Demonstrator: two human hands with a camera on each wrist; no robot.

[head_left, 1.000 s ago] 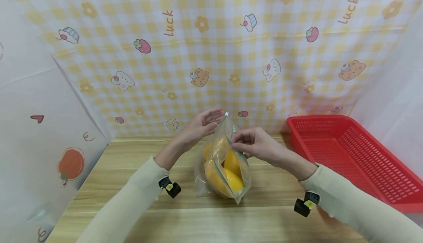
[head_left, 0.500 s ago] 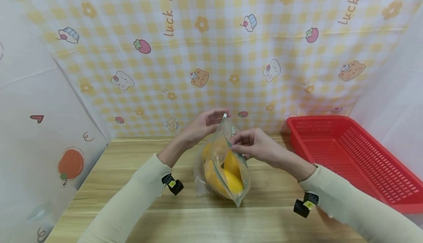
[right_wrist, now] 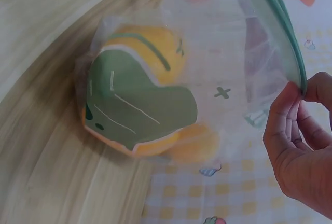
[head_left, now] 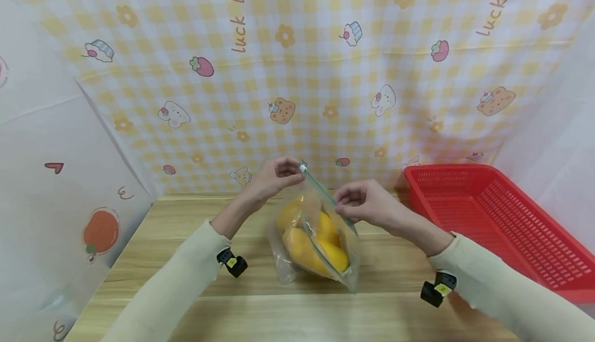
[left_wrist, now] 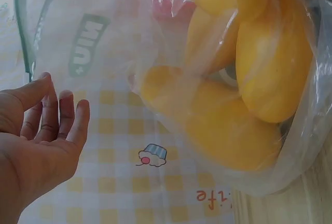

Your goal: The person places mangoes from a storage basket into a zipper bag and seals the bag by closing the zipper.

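Note:
A clear zip bag (head_left: 281, 267) with a green seal sits on the wooden table, bulging with several yellow mangoes (head_left: 297, 244). At the bag's far top corner, by the white slider (head_left: 303, 168), my left hand (head_left: 274, 181) pinches the edge between thumb and fingers. My right hand (head_left: 372, 205) pinches the green-lined rim partway along. Between the hands the rim is drawn straight, while the mouth gapes toward the near corner. The left wrist view shows mangoes (left_wrist: 275, 53) through the film; the right wrist view shows a green print (right_wrist: 140, 99) on the bag's side.
A red plastic basket (head_left: 483, 164) stands at the right of the wooden table (head_left: 251, 316). Behind the table hangs a yellow checked cloth (head_left: 316, 73), and a white sheet (head_left: 42, 135) covers the left side.
My left hand has moved slightly left and down, bringing the slider corner with it. My right hand has shifted a little right, and the bag's near corner swung right.

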